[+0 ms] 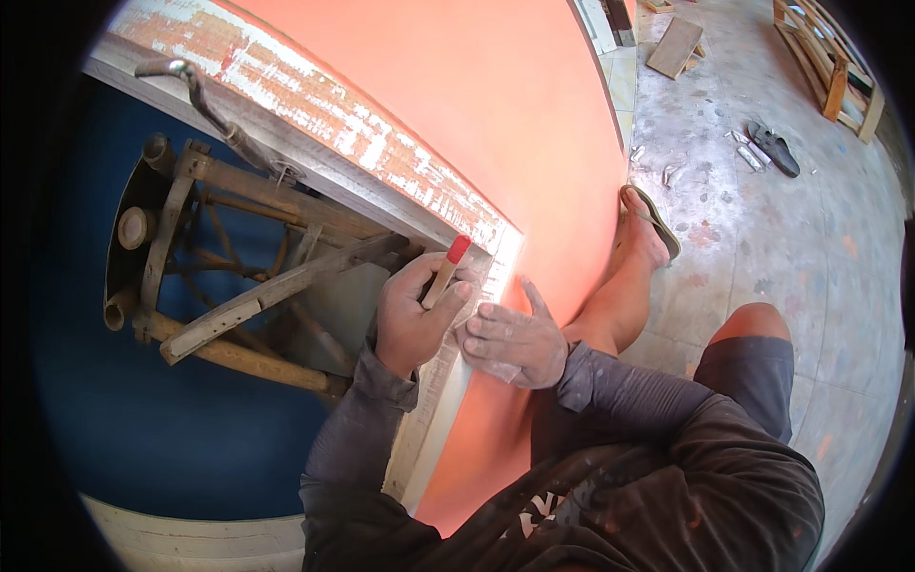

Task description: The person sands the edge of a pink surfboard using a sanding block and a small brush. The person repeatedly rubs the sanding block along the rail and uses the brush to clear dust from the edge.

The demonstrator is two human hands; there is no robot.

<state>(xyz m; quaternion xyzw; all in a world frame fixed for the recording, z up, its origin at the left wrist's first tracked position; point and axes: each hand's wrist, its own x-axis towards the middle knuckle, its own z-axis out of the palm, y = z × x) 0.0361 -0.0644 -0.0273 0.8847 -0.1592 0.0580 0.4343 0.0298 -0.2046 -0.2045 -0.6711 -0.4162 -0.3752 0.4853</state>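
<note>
My left hand (pixel 415 319) is closed around a wooden handle with a red end (pixel 444 271); the rest of that tool is hidden by the fingers. My right hand (pixel 519 345) is beside it, fingers stretched out and held together, thumb apart, over the corner of the window frame (pixel 419 443). White dust coats both hands. Whether anything thin lies beneath the right palm cannot be seen. Along the frame's upper stretch, the peeling wooden surface (pixel 315 105) shows patches of white over reddish brown.
A curved metal hook (pixel 195 91) sticks out from the frame. Beyond the opening stands weathered wooden and bamboo scaffolding (pixel 257 300) before a dark blue wall. Salmon-painted wall (pixel 486 95) borders the frame. A sandal (pixel 774 151) and boards (pixel 675 48) lie on the stained floor.
</note>
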